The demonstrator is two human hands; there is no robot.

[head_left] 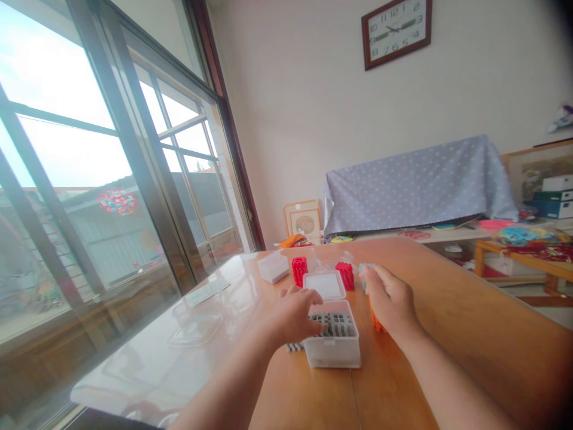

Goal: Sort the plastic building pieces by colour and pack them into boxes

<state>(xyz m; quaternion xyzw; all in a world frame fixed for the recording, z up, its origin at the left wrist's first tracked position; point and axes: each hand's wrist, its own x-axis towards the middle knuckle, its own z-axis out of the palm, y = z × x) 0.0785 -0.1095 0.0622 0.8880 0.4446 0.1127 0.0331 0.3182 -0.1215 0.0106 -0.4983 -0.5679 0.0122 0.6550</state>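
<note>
A white lidded plastic box (333, 353) stands on the table with its lid (324, 285) tipped back. Inside are grey plastic pieces with square openings (338, 325), packed upright. My left hand (293, 315) reaches over the box's left side, thumb and fingers apart around the pieces' near end; whether it touches them I cannot tell. To the right of the box, my right hand (389, 297) is closed, with a pale grey piece (366, 270) at its fingertips. Orange pieces (377, 322) show partly below that hand. More grey pieces (295, 347) lie left of the box, partly hidden.
Two red stacks of plastic pieces (299, 272) (344, 276) stand behind the box. A second white container (273, 267) is at the back left. Clear lids (196, 330) lie on the glossy wooden table (430, 334). Tall windows (147, 179) rise on the left.
</note>
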